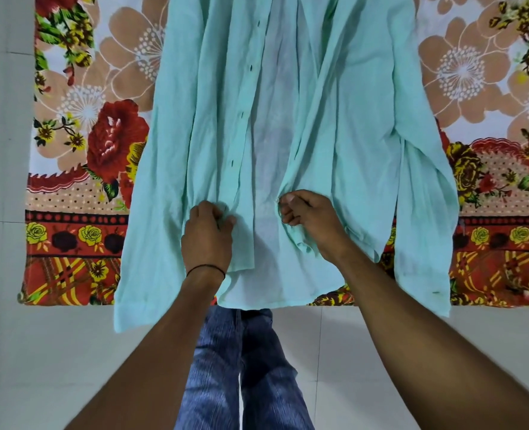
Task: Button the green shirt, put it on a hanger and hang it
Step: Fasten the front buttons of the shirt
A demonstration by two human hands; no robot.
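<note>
Head view showed buttoning barely begun: left hand point(209, 231) and right hand point(306, 217) each pinched one front edge of the shirt point(359, 125) at lower centre; next, these edges probably needed drawing together.

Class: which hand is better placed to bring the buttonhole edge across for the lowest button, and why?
Left. The left hand already pinches the shirt's buttonhole edge; the right hand grips the opposite edge.

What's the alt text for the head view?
A green shirt lies open and unbuttoned on a floral sheet, each front edge pinched near the hem by the left hand and right hand. No hanger is visible.
</note>
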